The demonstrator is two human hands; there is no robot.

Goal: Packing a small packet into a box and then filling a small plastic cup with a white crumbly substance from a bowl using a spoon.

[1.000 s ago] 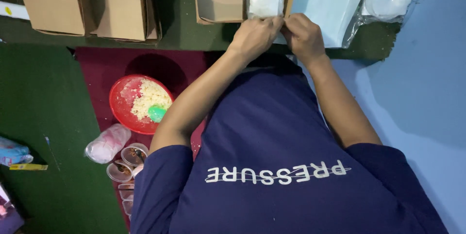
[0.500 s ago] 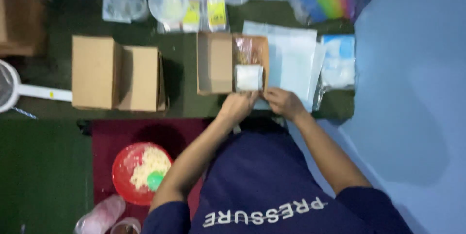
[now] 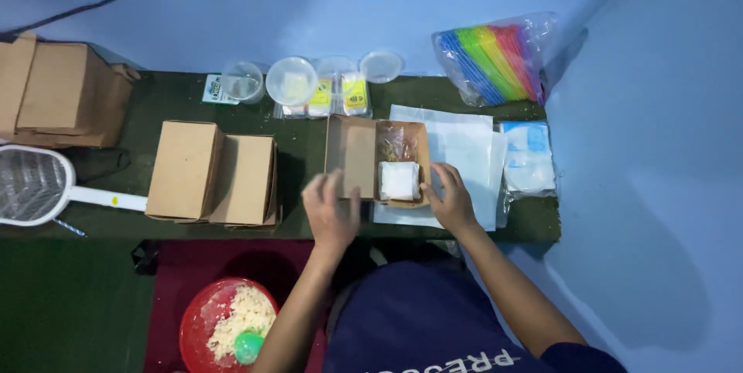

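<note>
An open brown cardboard food box (image 3: pixel 412 135) lies on the dark green mat (image 3: pixel 302 210), its lid (image 3: pixel 351 155) flipped out to the left. Inside sit a white wrapped packet (image 3: pixel 399 180) and a clear bag of brownish food (image 3: pixel 398 143). My left hand (image 3: pixel 330 208) hovers open at the lid's near edge, fingers spread. At the box's right side my right hand (image 3: pixel 450 199) rests with fingers apart on the white paper sheets (image 3: pixel 464 148), touching the box wall.
Two shut brown boxes (image 3: pixel 213 173) stand left of the open one, with more boxes (image 3: pixel 62 94) at the far left. Clear plastic cups and lids (image 3: pixel 291 80) line the back. A bag of coloured spoons (image 3: pixel 495 59), a plastic-wrapped pack (image 3: pixel 528 158), a white racket-shaped swatter (image 3: pixel 39 184) and a red bowl of rice (image 3: pixel 229 325) surround.
The view has lifted, showing more of the mat. Both hands have come off the white packet, which now lies in the box; my left hand moved left to the lid.
</note>
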